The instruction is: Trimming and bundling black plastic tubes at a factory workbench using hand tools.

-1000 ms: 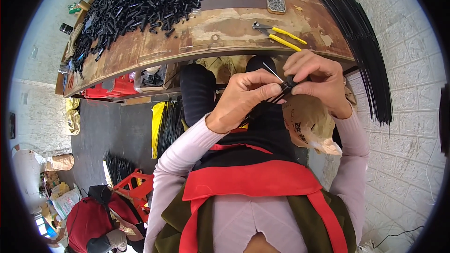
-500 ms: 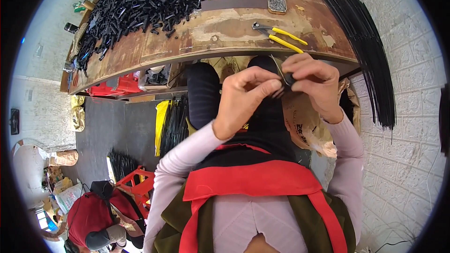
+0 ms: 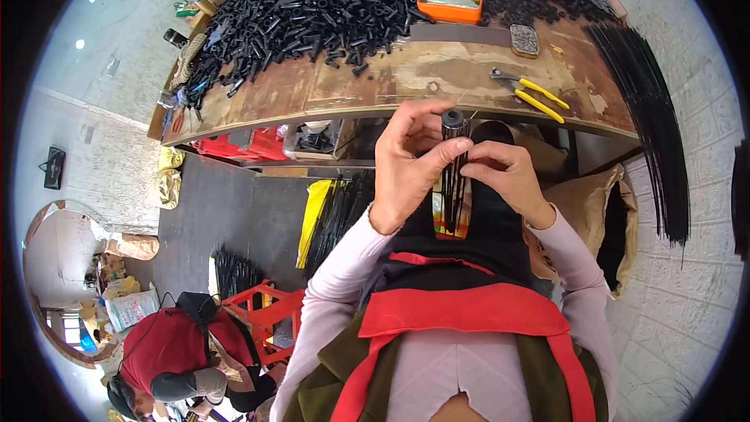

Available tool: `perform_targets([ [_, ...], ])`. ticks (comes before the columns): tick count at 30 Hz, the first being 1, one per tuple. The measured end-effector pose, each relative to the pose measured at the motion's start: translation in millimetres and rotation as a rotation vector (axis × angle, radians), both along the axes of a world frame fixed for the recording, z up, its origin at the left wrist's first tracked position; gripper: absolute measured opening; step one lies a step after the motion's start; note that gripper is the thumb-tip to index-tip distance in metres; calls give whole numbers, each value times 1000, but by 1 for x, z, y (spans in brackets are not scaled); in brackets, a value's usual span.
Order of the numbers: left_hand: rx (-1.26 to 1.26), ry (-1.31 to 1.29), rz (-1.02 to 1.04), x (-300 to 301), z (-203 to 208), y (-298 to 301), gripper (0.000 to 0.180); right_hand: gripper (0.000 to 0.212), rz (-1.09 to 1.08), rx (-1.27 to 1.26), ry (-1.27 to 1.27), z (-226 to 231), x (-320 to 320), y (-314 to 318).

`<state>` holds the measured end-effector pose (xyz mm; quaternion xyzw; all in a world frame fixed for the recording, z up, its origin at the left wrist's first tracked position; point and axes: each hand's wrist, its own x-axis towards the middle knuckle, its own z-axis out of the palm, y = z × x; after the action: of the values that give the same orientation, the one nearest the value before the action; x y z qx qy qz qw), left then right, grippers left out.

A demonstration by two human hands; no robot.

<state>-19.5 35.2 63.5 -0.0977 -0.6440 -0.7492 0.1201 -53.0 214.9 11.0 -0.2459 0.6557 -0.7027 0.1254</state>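
Over my lap, my left hand (image 3: 408,162) is closed around the upper part of a bundle of thin black rods (image 3: 451,197), which looks like an umbrella frame. At its top is a round black end piece (image 3: 452,118) with a hole in the middle, facing me. A thin wire (image 3: 473,115) sticks out beside that piece. My right hand (image 3: 508,180) pinches at the bundle's right side, thumb and fingertips together; what lies between them is hidden. Beyond the hands, pliers with yellow handles (image 3: 539,101) lie on the worn wooden table (image 3: 344,94).
Many black tubular parts (image 3: 336,16) heap up at the back, beside an orange box (image 3: 450,6) and a small clear container (image 3: 524,41). Long black rods (image 3: 652,117) hang off the right edge. A co-worker (image 3: 183,344) in dark red bends down at lower left.
My view has shifted left, so the table sits further right. The held piece has been turned from a blurred dark shape to an end facing me, with the rods hanging below it.
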Motion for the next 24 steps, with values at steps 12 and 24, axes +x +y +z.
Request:
perform_targets([
  [12, 66, -52, 196, 2, 1, -27, 34, 14, -114, -172, -105, -4, 9, -69],
  [24, 206, -7, -57, -13, -15, -52, 36, 8, -271, -65, -111, -35, 10, -79],
])
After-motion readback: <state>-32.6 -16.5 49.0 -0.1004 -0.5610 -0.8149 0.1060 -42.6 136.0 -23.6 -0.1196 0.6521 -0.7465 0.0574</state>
